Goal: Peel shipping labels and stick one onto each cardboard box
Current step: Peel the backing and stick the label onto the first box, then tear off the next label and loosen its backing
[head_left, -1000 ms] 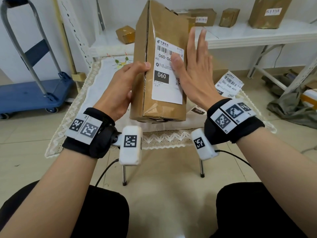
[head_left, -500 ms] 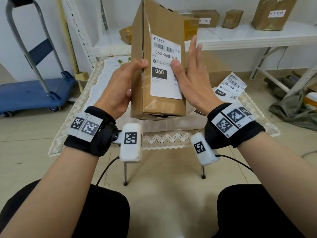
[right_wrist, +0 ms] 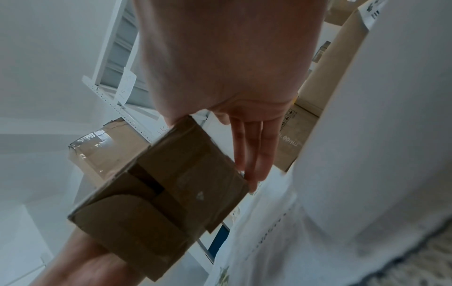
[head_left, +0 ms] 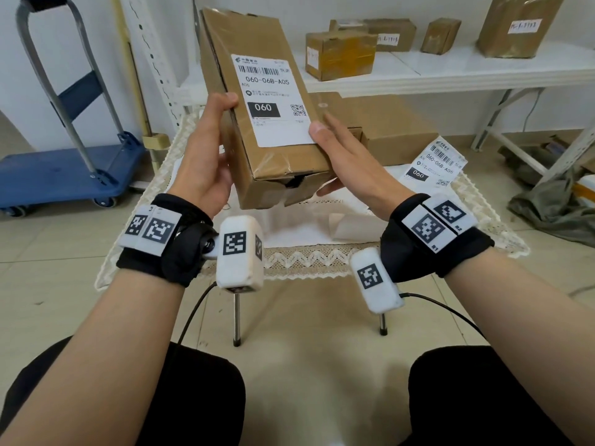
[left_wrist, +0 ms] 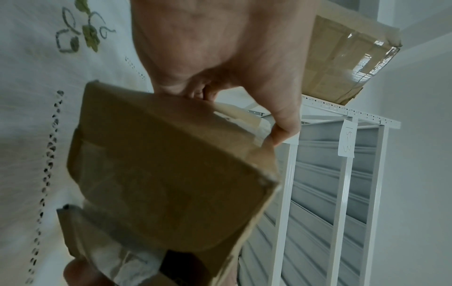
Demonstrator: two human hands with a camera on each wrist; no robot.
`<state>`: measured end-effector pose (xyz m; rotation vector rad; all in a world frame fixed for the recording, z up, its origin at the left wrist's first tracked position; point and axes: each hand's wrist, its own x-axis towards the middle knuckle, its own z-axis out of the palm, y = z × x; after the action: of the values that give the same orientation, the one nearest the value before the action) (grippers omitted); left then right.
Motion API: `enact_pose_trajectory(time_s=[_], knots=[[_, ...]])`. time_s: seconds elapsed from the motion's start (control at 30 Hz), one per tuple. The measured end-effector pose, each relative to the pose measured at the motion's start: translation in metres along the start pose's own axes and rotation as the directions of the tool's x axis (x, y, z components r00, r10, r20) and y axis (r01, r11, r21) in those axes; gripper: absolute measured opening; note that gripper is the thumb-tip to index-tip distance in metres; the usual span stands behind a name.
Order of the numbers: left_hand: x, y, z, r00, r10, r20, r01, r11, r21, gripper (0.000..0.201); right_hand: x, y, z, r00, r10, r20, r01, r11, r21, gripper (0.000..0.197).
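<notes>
Above white table (head_left: pixel 322 233), both hands (head_left: pixel 206 165) gripping labelled box (head_left: pixel 277 162).

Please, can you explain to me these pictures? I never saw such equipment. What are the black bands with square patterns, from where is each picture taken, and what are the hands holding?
No machine here: a person works with bare hands. The black bands carry small cameras and printed marker squares. The wide picture comes from a camera on the person's head, looking down. The other two look along each hand from the wrist.

Both hands hold one cardboard box above a small table covered by a lace-edged cloth. The left hand grips its left edge; the right hand supports its right side, thumb on the stuck shipping label. Each wrist picture shows the box's taped end.

On the table lie a flat brown box and spare labels. Behind it, a white shelf holds more boxes.
</notes>
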<state>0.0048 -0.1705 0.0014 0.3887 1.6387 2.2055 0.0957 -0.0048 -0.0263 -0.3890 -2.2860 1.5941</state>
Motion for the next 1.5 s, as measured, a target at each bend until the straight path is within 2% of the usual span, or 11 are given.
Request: enact_pose_trajectory(time_s=[0.1, 0.23, 0.47, 0.6, 0.7, 0.77, 0.87, 0.93, 1.07, 1.27, 1.5], knots=[[0.003, -0.002, -0.002, 1.000, 0.001, -0.005, -0.001, 1.000, -0.002, 0.039, 0.002, 0.001, 0.003, 0.998, 0.043, 0.053, -0.045, 0.998, 0.035, 0.059], [0.007, -0.004, -0.004, 1.000, -0.006, -0.024, 0.005, 1.000, -0.016, 0.037, 0.002, -0.002, 0.004, 0.981, 0.134, 0.142, -0.157, 0.974, 0.164, 0.048], [0.013, -0.005, -0.012, 0.995, -0.097, -0.001, 0.097, 0.995, 0.014, 0.049, 0.003, -0.007, 0.010, 0.955, 0.165, 0.248, -0.235, 0.928, 0.290, 0.027], [0.021, -0.006, -0.022, 0.991, -0.132, -0.014, 0.133, 0.988, 0.079, 0.062, 0.006, -0.010, 0.014, 0.941, 0.214, 0.260, -0.293, 0.901, 0.319, 0.027], [0.027, -0.005, -0.029, 0.992, -0.122, -0.015, 0.122, 0.982, 0.141, 0.062, 0.010, -0.011, 0.014, 0.942, 0.224, 0.249, -0.301, 0.892, 0.337, 0.031], [0.028, -0.003, -0.032, 0.992, -0.125, -0.024, 0.128, 0.975, 0.184, 0.061, 0.014, -0.011, 0.015, 0.946, 0.229, 0.229, -0.300, 0.886, 0.353, 0.031], [0.029, 0.000, -0.035, 0.983, -0.178, -0.038, 0.182, 0.951, 0.249, 0.072, 0.020, -0.010, 0.018, 0.949, 0.258, 0.181, -0.309, 0.874, 0.375, 0.034], [0.030, 0.001, -0.034, 0.978, -0.207, -0.038, 0.209, 0.934, 0.289, 0.065, 0.025, -0.009, 0.021, 0.950, 0.271, 0.157, -0.312, 0.869, 0.384, 0.035], [0.032, -0.002, -0.028, 0.969, -0.232, -0.082, 0.246, 0.918, 0.310, 0.025, 0.035, -0.010, 0.026, 0.947, 0.297, 0.122, -0.321, 0.870, 0.374, 0.032], [0.041, -0.005, -0.022, 0.963, -0.203, -0.175, 0.243, 0.938, 0.249, 0.016, 0.057, -0.006, 0.037, 0.934, 0.339, 0.115, -0.356, 0.846, 0.396, 0.047], [0.054, -0.012, -0.024, 0.945, -0.226, -0.237, 0.284, 0.926, 0.249, 0.015, 0.071, -0.005, 0.055, 0.919, 0.381, 0.106, -0.390, 0.832, 0.394, 0.048]])
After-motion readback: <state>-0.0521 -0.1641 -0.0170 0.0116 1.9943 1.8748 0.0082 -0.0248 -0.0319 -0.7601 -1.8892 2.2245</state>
